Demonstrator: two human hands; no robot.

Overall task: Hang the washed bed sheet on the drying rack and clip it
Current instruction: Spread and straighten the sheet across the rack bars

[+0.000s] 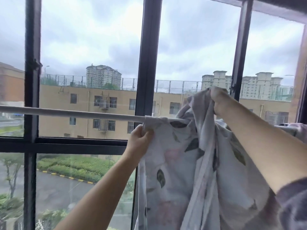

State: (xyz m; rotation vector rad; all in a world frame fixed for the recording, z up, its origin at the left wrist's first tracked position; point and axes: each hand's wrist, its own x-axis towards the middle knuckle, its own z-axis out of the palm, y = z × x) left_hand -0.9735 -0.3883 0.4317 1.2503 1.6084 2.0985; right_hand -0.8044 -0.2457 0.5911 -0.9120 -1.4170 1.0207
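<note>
bed sheet [182, 163] over drying rod [74, 112], left hand [141, 138] pinching edge, right hand [219, 102] gripping bunch

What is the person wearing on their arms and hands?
Both forearms are bare. The right arm has a fuzzy grey-purple sleeve near the elbow; no sleeve shows on the left. The left hand and right hand show no gloves, rings or watch.

Dark window frame [148, 63]; tan building [86, 112], road [54, 188], hedge [74, 166] outside.
</note>
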